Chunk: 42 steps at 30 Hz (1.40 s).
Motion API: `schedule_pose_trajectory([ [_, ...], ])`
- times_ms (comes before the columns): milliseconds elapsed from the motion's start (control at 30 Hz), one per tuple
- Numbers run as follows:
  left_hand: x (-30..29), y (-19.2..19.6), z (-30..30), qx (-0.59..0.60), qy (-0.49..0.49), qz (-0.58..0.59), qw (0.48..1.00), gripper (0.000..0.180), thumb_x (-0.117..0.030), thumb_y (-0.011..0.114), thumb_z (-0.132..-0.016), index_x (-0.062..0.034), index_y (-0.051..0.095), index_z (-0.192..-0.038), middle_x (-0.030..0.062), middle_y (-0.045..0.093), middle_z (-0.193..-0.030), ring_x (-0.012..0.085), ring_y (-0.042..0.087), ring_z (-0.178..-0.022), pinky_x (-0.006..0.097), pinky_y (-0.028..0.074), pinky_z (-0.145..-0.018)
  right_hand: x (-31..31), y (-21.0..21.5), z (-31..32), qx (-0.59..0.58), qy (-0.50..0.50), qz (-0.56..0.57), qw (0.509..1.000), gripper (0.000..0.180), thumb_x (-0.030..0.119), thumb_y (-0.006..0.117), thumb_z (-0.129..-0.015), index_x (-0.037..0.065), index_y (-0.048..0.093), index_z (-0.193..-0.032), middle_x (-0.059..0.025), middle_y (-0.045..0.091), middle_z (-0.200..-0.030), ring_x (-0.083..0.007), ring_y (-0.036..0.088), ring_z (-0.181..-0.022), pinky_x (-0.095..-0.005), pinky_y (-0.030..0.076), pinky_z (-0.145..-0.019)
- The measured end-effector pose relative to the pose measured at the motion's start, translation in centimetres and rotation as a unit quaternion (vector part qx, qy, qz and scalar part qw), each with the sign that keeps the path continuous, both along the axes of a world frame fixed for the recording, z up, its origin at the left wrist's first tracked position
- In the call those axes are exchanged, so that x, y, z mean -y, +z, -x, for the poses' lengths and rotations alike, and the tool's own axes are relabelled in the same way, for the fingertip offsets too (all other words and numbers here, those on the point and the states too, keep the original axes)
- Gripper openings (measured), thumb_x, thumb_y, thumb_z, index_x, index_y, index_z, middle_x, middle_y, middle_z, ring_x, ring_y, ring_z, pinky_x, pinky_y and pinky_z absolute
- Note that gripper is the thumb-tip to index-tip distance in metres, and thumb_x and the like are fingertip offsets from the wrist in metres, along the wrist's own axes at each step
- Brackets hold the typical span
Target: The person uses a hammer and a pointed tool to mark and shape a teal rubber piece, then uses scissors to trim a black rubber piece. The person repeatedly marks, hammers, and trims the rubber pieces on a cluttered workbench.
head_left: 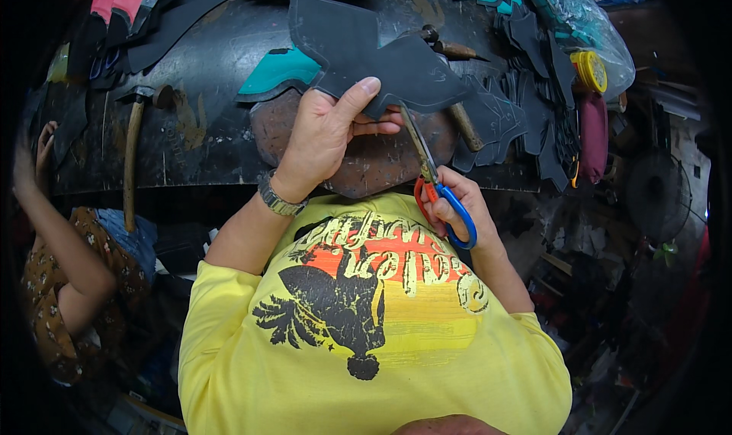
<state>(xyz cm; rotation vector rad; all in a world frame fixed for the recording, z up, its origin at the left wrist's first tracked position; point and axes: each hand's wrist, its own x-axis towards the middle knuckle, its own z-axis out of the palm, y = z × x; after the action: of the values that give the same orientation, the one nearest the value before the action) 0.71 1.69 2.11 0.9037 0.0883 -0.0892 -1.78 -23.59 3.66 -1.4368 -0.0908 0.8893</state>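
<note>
My left hand [324, 134] pinches the lower edge of a flat black cut-out piece [358, 50], thumb on top and fingers beneath. The piece is angular, with pale marked lines, and looks like a shoe-upper part. My right hand [463, 199] has its fingers through the red and blue handles of a pair of scissors [424, 154]. The blades point up and away from me, with the tip at the piece's lower edge. Under the piece lies a brown slab [366, 164], partly covered. A teal and black piece [280, 73] sticks out at its left.
A hammer [133, 145] lies at the left, its handle over the table edge. More tool handles [464, 127] lie beside the slab. Stacked black pieces [526, 107], a yellow roll [589, 72] and a plastic bag [587, 27] are at right. Another person's arm [69, 244] reaches in at left.
</note>
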Motion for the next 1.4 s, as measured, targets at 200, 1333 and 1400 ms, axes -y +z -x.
schedule_pose_trajectory([
  [200,0.2,0.1,0.2,0.013,0.009,-0.020,1.000,0.030,-0.022,0.060,-0.105,0.0049,0.070,-0.114,0.0122,0.075,-0.102,0.0177,0.074,-0.088,0.032,0.064,-0.078,-0.7,0.4,0.2,0.041,-0.013,0.033,0.999,0.035,0.034,0.074,-0.092,0.005,0.058,-0.103,0.0024,0.055,-0.075,-0.0020,0.047,-0.052,-0.0179,0.036,-0.047],
  [1333,-1.2,-0.3,0.1,0.020,-0.012,-0.072,0.997,0.027,-0.020,0.061,-0.104,0.0051,0.071,-0.109,0.0128,0.076,-0.098,0.0202,0.075,-0.086,0.033,0.064,-0.076,-0.9,0.3,0.2,-0.007,0.000,0.004,1.000,0.025,0.019,0.078,-0.092,0.005,0.058,-0.098,0.0039,0.056,-0.073,-0.0005,0.048,-0.051,-0.0178,0.035,-0.044],
  [1400,-1.3,-0.2,0.1,0.014,-0.011,-0.061,0.998,0.027,-0.020,0.062,-0.104,0.0052,0.071,-0.108,0.0129,0.076,-0.097,0.0199,0.075,-0.085,0.034,0.064,-0.075,-1.0,0.3,0.2,0.002,-0.004,-0.002,1.000,0.026,0.019,0.078,-0.092,0.005,0.058,-0.098,0.0037,0.056,-0.073,-0.0004,0.049,-0.052,-0.0178,0.035,-0.044],
])
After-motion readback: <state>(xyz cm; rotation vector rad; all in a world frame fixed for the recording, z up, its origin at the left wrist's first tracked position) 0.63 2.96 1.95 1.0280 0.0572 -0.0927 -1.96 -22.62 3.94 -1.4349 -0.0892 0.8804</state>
